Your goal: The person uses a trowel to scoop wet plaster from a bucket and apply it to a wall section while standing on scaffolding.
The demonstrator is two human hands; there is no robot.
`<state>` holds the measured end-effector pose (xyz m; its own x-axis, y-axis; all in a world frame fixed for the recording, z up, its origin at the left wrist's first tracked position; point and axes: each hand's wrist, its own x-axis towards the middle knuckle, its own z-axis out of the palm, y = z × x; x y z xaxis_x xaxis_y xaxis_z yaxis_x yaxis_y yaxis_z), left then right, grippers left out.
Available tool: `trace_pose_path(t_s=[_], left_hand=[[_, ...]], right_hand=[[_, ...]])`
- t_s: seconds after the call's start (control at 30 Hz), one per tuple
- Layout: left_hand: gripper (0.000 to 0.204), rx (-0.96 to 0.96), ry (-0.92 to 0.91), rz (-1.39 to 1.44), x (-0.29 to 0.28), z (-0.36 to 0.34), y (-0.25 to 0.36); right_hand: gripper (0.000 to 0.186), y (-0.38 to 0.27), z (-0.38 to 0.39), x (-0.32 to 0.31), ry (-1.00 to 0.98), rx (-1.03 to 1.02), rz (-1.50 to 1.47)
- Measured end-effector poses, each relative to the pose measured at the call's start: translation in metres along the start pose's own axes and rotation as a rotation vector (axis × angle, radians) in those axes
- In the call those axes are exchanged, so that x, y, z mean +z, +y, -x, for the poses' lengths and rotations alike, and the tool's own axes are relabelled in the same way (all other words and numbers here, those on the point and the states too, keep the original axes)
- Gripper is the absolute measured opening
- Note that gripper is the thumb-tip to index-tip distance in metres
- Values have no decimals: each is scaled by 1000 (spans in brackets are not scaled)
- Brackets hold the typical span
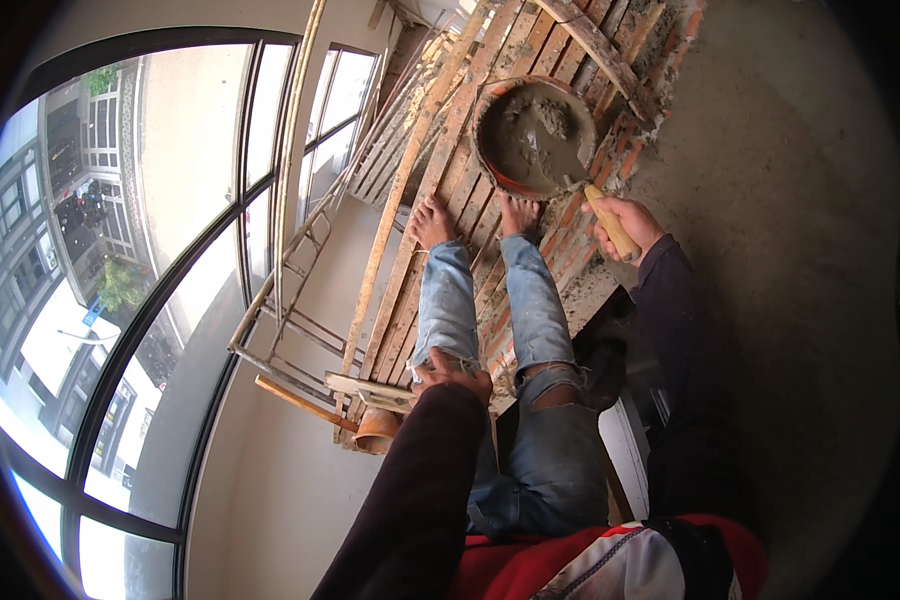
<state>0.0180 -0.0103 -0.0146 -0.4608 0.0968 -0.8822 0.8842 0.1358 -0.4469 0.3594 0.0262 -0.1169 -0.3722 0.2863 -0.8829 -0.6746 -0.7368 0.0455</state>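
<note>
My right hand (625, 228) is closed round the wooden handle of a trowel (610, 222). Grey wet mortar (530, 130) fills much of a round orange-rimmed tub (482, 150), and the trowel's blade reaches in over its near right side, partly lost against the mortar. My left hand (452, 378) is at my left knee, its fingers curled and partly hidden. Close beside that hand is a flat wooden piece (370, 388), perhaps a float; I cannot tell whether the hand grips it.
My bare feet stand on a platform of wooden planks (380, 345), the tub in front of them. Along the right runs exposed brick (625, 150) beside a grey plastered wall (770, 200). Metal scaffold tubing (290, 330) and large windows (170, 330) are leftward. A small orange bucket (375, 430) hangs low near the planks' end.
</note>
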Motion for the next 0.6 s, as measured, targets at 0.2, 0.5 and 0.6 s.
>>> trace_pose_path(t_s=[0.2, 0.5, 0.6], left_hand=[[91, 6, -2, 16, 6, -2, -4], [91, -1, -76, 86, -2, 3, -4], [92, -17, -113, 50, -2, 3, -2]], right_hand=[[37, -11, -41, 6, 922, -57, 1995], [25, -22, -127, -29, 488, 225, 502], [29, -26, -76, -23, 418, 206, 742]])
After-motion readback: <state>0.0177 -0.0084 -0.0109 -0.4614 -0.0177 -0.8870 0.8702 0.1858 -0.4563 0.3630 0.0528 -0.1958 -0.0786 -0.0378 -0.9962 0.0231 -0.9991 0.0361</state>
